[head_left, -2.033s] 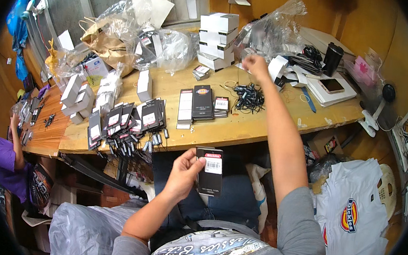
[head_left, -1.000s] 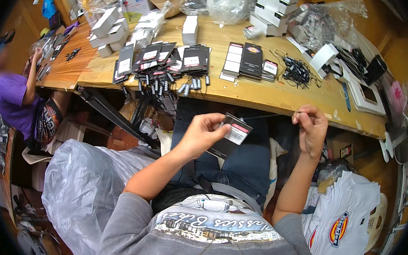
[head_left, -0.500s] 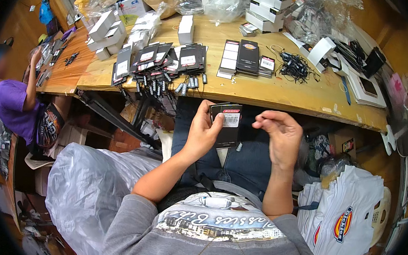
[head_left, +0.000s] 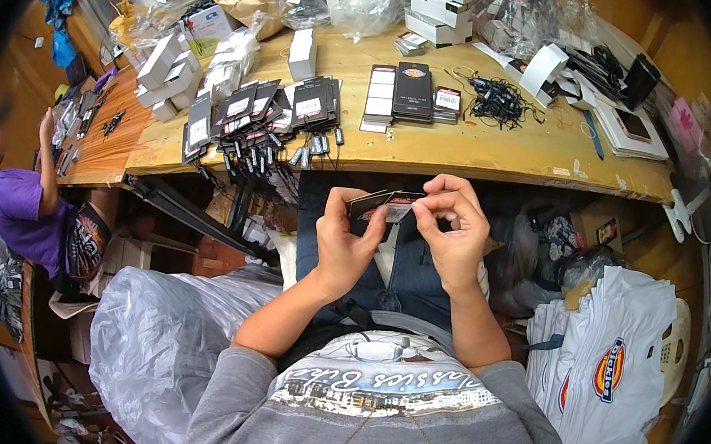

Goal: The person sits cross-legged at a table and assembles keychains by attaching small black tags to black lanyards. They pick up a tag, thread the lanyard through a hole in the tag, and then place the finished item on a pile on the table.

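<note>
Head view, left hand (head_left: 350,234): thumb over fingers, pinching the dark tags (head_left: 365,206), which tilt above the lap.
Right hand (head_left: 459,226): thumb + fingertips drawn in at the tags' R edge; can't tell if they pinch card or a thin cord.
Tags w/ cords: a heap (head_left: 308,106) ahead & L of the hands, cord ends hanging toward the lap; looks like the done part.
Tags w/o visible cords: black stack (head_left: 413,93) straight ahead of the hands, white-labelled stack (head_left: 379,99) touching its L side or nearly so, small stack (head_left: 447,100) on its R; prob. left to do.
Loose cords: dark clump (head_left: 498,104) ahead & a bit R of the right hand; plenty left, so approx. mid-job (count unclear, too tangled).
Table edge: front rim of the table (head_left: 477,161) runs crosswise just beyond the fingertips; bare wood shows betw. rim and stacks, so reaching fwd looks easy.
Elbow room: grey plastic bag (head_left: 162,349) bulges near the L forearm; white shirts (head_left: 605,342) pile R of the R forearm.
Far L: co-worker in purple (head_left: 27,209), well apart from both hands.
</note>
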`<state>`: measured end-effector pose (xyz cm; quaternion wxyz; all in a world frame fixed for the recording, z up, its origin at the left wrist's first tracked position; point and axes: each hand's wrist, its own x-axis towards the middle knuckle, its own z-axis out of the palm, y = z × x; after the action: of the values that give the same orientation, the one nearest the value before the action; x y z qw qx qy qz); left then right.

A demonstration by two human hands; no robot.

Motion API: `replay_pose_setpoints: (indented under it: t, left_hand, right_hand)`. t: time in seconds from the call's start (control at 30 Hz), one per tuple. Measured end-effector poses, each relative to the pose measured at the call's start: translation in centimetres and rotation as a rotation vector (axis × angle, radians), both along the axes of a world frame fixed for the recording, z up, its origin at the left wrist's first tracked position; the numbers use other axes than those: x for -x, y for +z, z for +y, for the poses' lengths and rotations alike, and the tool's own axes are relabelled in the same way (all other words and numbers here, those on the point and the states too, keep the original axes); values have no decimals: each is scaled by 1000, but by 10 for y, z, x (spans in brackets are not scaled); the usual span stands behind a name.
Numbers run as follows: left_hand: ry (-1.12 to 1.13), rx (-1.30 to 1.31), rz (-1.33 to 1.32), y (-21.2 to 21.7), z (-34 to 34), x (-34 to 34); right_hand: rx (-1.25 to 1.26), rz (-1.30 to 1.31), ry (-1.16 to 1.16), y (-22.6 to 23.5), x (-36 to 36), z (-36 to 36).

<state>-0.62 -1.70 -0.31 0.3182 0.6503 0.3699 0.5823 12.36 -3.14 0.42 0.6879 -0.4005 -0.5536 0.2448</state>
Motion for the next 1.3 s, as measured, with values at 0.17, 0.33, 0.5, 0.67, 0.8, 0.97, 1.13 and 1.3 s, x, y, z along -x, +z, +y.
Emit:
replay_pose_setpoints:
  t: [0.17, 0.33, 0.5, 0.67, 0.8, 0.97, 1.13, 1.3]
  left_hand:
    - [12, -118, 64, 0, -2, -1]
    - [64, -334, 123, -3, 3, 0]
    - [62, -524, 194, -10, 5, 3]
    - [81, -596, 224, -12, 6, 4]
    - [66, -690, 195, -10, 6, 4]
    - [51, -752, 199, -12, 7, 3]
    - [64, -738, 156, -17, 11, 5]
    - [-1, -735, 178, -10, 9, 4]
  right_hand:
    - [-141, -103, -82, -4, 5, 3]
    - [-173, -71, -75, -14, 13, 5]
    - [-173, -14, -74, -20, 18, 3]
    - [-180, 1, -52, -22, 19, 5]
    - [-193, 3, -33, -20, 20, 4]
    - [-245, 89, -41, -23, 25, 6]
    - [-237, 93, -10, -24, 23, 6]
    - [-206, 87, -1, -21, 22, 6]
